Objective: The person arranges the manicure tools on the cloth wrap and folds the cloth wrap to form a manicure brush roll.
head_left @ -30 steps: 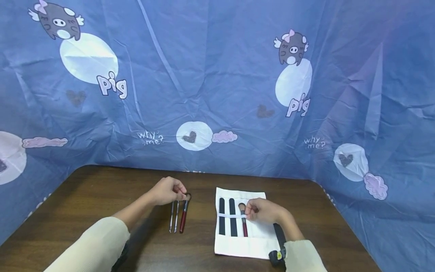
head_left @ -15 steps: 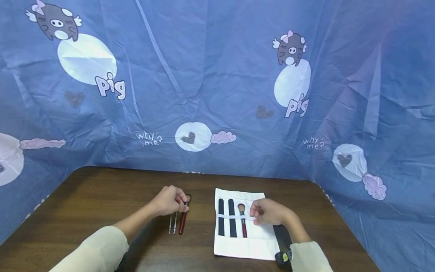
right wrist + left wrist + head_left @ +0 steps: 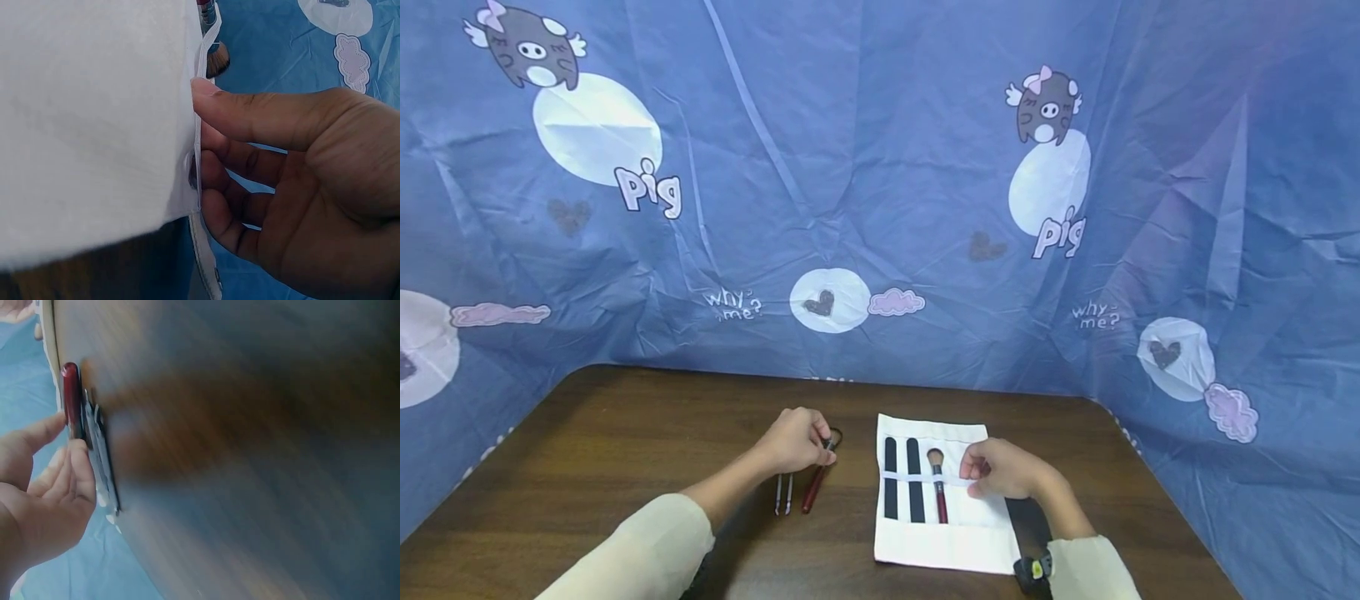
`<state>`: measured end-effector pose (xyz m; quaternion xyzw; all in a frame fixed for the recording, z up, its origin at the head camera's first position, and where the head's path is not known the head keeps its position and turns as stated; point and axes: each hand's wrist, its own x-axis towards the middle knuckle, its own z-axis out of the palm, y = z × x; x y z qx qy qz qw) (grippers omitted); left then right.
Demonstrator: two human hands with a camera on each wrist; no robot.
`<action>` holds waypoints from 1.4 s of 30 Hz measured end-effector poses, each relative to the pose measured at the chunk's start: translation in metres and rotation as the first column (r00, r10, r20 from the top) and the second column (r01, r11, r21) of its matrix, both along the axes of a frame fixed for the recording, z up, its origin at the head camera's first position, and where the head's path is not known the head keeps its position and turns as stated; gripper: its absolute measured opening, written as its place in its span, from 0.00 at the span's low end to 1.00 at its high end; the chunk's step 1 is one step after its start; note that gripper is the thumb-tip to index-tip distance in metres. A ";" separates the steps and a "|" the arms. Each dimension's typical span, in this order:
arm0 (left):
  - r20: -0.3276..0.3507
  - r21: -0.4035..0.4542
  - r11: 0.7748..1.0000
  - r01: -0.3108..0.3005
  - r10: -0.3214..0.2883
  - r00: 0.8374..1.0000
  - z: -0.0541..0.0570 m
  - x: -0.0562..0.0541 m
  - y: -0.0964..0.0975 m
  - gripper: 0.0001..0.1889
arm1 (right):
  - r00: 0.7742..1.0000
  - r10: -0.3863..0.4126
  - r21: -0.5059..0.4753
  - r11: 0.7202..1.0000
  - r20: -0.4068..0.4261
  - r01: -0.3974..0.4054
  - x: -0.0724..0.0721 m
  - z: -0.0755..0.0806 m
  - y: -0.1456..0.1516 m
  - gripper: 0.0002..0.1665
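Note:
My left hand (image 3: 797,442) pinches a slim red-handled tool (image 3: 817,487) near its dark rounded tip, just to the right of two thin metal tools (image 3: 788,493). In the left wrist view, the tool's glossy red handle (image 3: 72,394) sticks out past the thumb and fingertips. My right hand (image 3: 1000,468) is over the white cloth case (image 3: 943,546), pinching its thin white elastic band (image 3: 951,480) between thumb and fingers. Under that band lie two black flat strips (image 3: 915,500) and a red-handled makeup brush (image 3: 941,504).
Both the case and the loose tools lie on a dark brown wooden table (image 3: 647,433). Behind it hangs a blue printed curtain (image 3: 880,208). A dark flap (image 3: 1028,521) shows beyond the case's right side, beneath the right forearm.
The left hand has lowered, taken hold of the red-handled tool and shifted it right, away from the metal tools. The right hand has moved right from the brush along the band.

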<state>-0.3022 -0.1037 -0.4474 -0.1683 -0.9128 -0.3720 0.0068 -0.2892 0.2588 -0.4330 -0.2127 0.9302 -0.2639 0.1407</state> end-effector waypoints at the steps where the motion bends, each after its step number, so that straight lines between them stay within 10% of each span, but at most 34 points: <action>1: 0.007 -0.002 1.000 -0.016 0.016 1.000 0.000 0.000 0.002 0.16 | 1.000 0.002 0.000 1.000 -0.002 -0.002 0.000 0.000 0.000 0.13; 9: 0.068 -0.009 0.997 -0.082 0.083 0.994 0.001 0.001 0.015 0.18 | 1.000 0.005 -0.002 1.000 -0.015 -0.005 -0.001 -0.002 -0.003 0.12; 26: 0.204 0.234 0.972 -0.006 -0.043 0.978 -0.001 -0.009 0.031 0.08 | 0.999 0.000 0.008 1.000 -0.038 0.000 0.001 0.000 -0.001 0.10; 36: 0.312 0.480 0.877 -0.018 -0.151 0.938 0.003 -0.013 0.056 0.13 | 0.999 -0.029 0.000 1.000 -0.015 0.029 0.000 0.001 -0.001 0.10; 42: 0.358 0.658 0.745 -0.107 -0.184 0.915 -0.001 -0.020 0.073 0.18 | 0.999 0.009 -0.011 1.000 -0.035 -0.009 0.000 -0.002 -0.001 0.08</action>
